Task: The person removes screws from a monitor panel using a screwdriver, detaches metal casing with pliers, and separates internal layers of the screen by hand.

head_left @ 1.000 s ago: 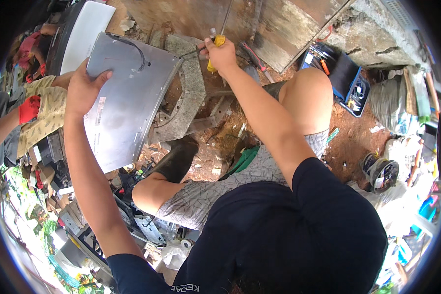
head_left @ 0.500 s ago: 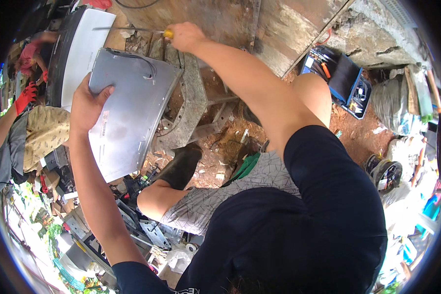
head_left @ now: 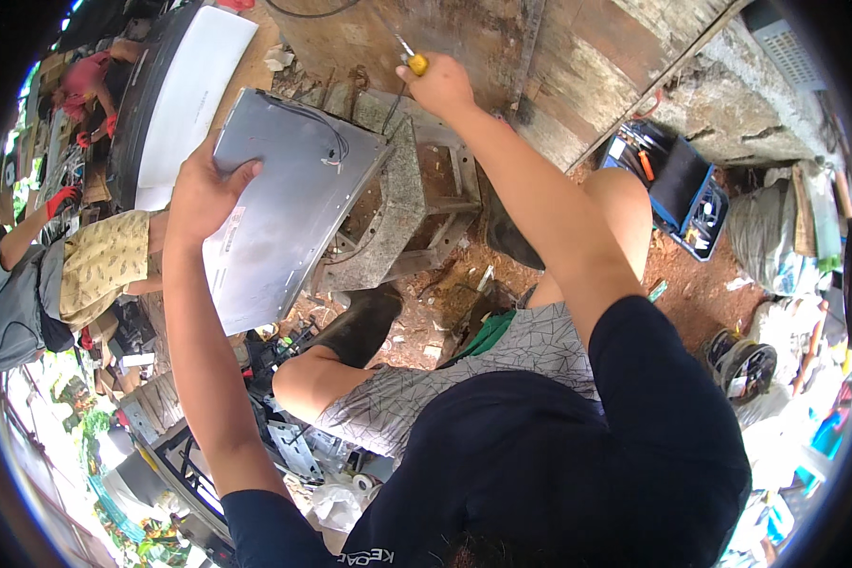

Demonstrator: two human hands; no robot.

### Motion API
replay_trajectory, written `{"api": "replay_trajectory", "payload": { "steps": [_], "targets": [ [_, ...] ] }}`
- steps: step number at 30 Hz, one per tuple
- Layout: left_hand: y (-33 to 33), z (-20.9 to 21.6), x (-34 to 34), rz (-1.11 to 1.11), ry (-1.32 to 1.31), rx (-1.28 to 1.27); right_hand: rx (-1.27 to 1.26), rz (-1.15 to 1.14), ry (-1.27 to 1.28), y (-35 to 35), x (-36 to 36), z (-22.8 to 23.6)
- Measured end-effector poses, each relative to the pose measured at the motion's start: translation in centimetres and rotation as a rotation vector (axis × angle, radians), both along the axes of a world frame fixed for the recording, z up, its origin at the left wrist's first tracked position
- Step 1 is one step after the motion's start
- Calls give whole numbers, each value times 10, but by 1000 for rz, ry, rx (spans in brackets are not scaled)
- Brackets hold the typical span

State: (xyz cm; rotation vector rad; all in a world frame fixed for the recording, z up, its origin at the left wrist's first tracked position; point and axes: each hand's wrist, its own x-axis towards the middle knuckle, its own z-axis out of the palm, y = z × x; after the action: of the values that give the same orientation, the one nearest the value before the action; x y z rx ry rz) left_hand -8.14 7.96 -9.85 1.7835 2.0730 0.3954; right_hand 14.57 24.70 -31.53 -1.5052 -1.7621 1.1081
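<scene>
My left hand (head_left: 204,194) grips the edge of a flat silver-grey panel (head_left: 284,204), with the thumb on its face and the fingers hidden behind it. Thin dark wires (head_left: 327,133) hang from the panel's far edge. Beneath the panel's right side is a grey, angular stand (head_left: 398,189). My right hand (head_left: 442,87) is closed around a screwdriver (head_left: 416,63) with a yellow handle; its thin shaft points away and to the left. The screwdriver is apart from the panel, in front of a wooden board.
A large white panel (head_left: 194,95) with a dark frame stands at the left, near people wearing red gloves (head_left: 63,199). An open blue-edged tool case (head_left: 667,180) lies at the right on the dirt floor. Wooden boards (head_left: 596,71) fill the far side. Scrap parts lie at lower left.
My right hand has moved right with the screwdriver, whose shaft has swung from pointing left to pointing more away from me. My left hand keeps its hold on the panel. The whole view has shifted slightly.
</scene>
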Motion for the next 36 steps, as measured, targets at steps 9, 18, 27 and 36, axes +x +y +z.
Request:
{"api": "replay_trajectory", "payload": {
  "steps": [9,18,27,36],
  "targets": [
    [-6,13,14,18,204,-22,-274,-156,644,-117,23,46],
    [-6,10,14,45,269,-77,87,129,328,-101,-14,112],
    [-13,16,28,-49,284,-63,312,198,77,-21,16,166],
    [-14,16,29,-9,306,-51,428,359,-219,21,-56,166]
  ]
}}
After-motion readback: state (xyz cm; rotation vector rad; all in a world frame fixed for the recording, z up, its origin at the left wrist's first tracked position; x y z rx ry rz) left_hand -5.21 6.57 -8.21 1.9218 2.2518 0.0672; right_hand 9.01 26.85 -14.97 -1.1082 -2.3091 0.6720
